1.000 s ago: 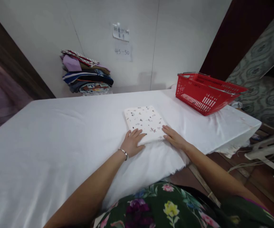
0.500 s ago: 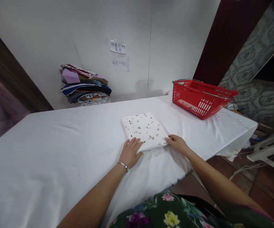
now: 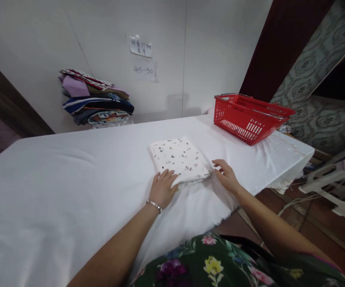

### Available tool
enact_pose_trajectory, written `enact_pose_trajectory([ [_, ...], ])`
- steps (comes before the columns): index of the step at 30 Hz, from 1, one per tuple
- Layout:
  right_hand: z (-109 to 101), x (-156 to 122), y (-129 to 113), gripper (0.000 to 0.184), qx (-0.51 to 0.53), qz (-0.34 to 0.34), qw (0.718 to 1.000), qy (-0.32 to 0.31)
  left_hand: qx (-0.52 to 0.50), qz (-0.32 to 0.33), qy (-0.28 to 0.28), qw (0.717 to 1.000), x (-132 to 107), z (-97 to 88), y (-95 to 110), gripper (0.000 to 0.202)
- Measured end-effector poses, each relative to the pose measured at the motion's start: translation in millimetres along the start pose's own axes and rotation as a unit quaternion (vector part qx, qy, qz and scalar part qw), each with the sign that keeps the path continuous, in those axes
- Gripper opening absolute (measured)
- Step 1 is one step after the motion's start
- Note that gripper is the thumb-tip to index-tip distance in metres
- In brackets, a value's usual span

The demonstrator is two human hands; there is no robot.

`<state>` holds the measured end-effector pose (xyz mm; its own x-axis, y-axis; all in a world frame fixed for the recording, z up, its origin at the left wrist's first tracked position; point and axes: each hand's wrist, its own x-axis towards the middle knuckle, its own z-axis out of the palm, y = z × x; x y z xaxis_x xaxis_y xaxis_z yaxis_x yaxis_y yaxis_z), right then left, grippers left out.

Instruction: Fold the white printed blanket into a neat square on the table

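Observation:
A folded white cloth (image 3: 181, 157) with small grey and dark leaf-like prints lies flat on the white-covered table in front of me. My left hand (image 3: 164, 187), a metal bracelet on its wrist, rests with fingers spread over the near left corner of the cloth. At the near right corner, my right hand (image 3: 226, 176) has its lower fingertips pinched at the cloth's edge, while the index finger stretches away from it. The fold layers show along the near edge between both hands.
A red plastic basket (image 3: 250, 121) stands at the table's back right. A pile of folded fabrics (image 3: 97, 99) sits at the back left against the wall, below paper notes (image 3: 142, 59). A white tablecloth (image 3: 55, 191) covers the table; a plastic stool (image 3: 336, 183) is on the floor at right.
My right index finger has lifted and stretched out beyond the cloth's corner. My left hand keeps its place on the cloth. The view has shifted slightly.

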<state>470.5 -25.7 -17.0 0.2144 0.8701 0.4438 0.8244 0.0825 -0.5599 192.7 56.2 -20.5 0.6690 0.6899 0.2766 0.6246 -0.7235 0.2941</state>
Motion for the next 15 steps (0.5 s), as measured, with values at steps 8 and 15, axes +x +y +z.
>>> enact_pose_trajectory([
  [8,2,8,-8,0.041,-0.175,-0.144,0.970,-0.093,0.006,0.005,-0.002,1.000,0,1.5,-1,0.039],
  [15,0,9,11,0.041,-0.192,-0.161,0.957,-0.147,0.023,0.022,-0.017,0.999,-1,1.3,4,0.048],
])
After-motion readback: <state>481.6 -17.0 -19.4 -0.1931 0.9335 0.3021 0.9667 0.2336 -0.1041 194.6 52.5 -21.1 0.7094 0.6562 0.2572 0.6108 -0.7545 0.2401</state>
